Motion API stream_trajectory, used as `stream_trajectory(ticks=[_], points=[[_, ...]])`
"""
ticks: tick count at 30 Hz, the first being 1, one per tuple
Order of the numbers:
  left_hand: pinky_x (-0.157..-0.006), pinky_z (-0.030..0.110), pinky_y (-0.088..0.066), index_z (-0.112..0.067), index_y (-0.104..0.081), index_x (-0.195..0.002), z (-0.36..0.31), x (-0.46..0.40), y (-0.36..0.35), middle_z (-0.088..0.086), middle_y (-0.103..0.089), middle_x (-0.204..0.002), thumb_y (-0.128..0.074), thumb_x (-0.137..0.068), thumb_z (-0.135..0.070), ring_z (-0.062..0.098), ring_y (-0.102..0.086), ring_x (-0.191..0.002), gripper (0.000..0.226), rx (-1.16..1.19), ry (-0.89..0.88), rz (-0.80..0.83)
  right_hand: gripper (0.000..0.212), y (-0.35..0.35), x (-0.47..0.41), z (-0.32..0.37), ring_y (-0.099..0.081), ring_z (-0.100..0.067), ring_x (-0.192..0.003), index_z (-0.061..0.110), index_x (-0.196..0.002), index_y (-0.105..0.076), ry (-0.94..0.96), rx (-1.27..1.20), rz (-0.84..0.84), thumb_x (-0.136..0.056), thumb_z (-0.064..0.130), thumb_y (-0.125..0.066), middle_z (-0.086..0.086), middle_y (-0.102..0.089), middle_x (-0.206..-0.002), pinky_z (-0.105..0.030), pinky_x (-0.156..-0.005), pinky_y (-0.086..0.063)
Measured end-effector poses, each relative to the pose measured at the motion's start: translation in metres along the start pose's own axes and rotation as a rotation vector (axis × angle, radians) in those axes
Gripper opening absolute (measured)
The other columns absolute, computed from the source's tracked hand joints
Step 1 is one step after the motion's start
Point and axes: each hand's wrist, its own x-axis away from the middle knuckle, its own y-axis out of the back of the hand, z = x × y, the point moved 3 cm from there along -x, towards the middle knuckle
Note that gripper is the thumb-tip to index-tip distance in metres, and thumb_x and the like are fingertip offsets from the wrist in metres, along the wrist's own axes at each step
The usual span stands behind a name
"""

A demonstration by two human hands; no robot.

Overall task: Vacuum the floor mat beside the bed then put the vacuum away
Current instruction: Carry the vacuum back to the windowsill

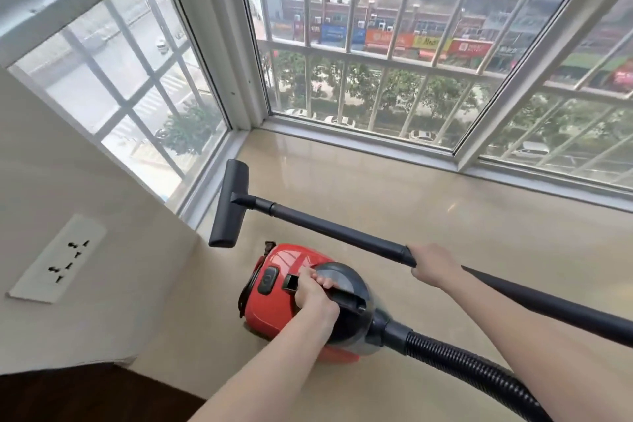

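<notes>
Left hand: I see my left hand [313, 296] curled round the black carry handle [337, 295] on top of the red vacuum body [274, 305], knuckles up, fingertips tucked under the handle's far edge.
Right hand: my right hand [430, 265] is wrapped round the black wand [335, 228] where the tube thickens; the fingers hide behind the tube, but the grip is closed on it.
Vacuum body: directly under my left hand, over the pale stone ledge [445, 216] by the window; I cannot tell whether it rests on the ledge or hangs just above it.
Wand: runs from my right hand away to the left and forward, ending well beyond my left hand.
Floor head [228, 204]: a flat black bar at the wand's far end, ahead of my left hand, near the corner where the two windows meet; it appears lifted off the ledge.
Hose [472, 365]: ribbed and black, leaving the vacuum's front collar just right of my left wrist and passing under my right forearm toward the lower right.
Power button [268, 280]: dark, on the red shell just left of my left hand.
Wall socket [56, 259]: a white plate far to the left of both hands.
Window [394, 55]: barred panes beyond both hands, street and trees outside.
</notes>
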Motion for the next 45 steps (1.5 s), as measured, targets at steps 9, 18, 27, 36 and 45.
stream_trajectory(ticks=[9,18,27,36,45], points=[[-0.046,0.026,-0.032,-0.013,-0.035,-0.058,0.007,0.007,-0.008,0.0,-0.034,-0.053,-0.046,-0.083,-0.005,0.015,-0.028,-0.039,0.029,-0.05,-0.127,-0.236,0.035,-0.018,-0.045,0.014,-0.06,-0.031,-0.107,0.02,-0.119,-0.054,0.118,-0.108,0.043,-0.085,0.014,-0.05,-0.009,-0.064,-0.118,-0.031,-0.073,-0.042],[-0.047,0.028,-0.035,-0.008,-0.044,-0.064,0.01,0.01,-0.009,0.002,-0.041,-0.054,-0.048,-0.082,-0.008,0.017,-0.034,-0.042,0.018,-0.121,-0.2,-0.359,0.032,-0.045,-0.074,0.046,-0.057,-0.031,-0.111,0.016,-0.119,-0.053,0.203,-0.096,0.053,-0.087,0.014,-0.049,-0.01,-0.061,-0.12,-0.033,-0.084,-0.046],[-0.05,0.026,-0.04,-0.006,-0.051,-0.067,0.01,0.006,-0.008,0.003,-0.053,-0.057,-0.051,-0.083,-0.014,0.016,-0.047,-0.045,0.018,-0.134,-0.245,-0.465,0.029,-0.084,-0.101,0.042,-0.06,-0.033,-0.103,0.014,-0.113,-0.056,0.17,-0.206,0.064,-0.084,0.011,-0.052,-0.012,-0.064,-0.112,-0.032,-0.078,-0.046],[-0.05,0.026,-0.04,-0.005,-0.049,-0.061,0.01,0.004,-0.007,0.004,-0.051,-0.052,-0.048,-0.083,-0.012,0.016,-0.046,-0.042,0.023,-0.153,-0.279,-0.484,0.036,-0.129,-0.121,0.051,-0.06,-0.032,-0.106,0.011,-0.117,-0.053,0.198,-0.269,0.104,-0.088,0.031,-0.062,-0.012,-0.064,-0.115,-0.034,-0.082,-0.046],[-0.052,0.025,-0.041,-0.005,-0.049,-0.061,0.01,0.005,-0.008,0.004,-0.05,-0.051,-0.047,-0.083,-0.013,0.017,-0.047,-0.042,0.024,-0.156,-0.293,-0.48,0.032,-0.155,-0.121,0.061,-0.057,-0.032,-0.104,0.008,-0.113,-0.048,0.208,-0.221,-0.005,-0.092,0.03,-0.058,-0.012,-0.057,-0.115,-0.038,-0.083,-0.043]])
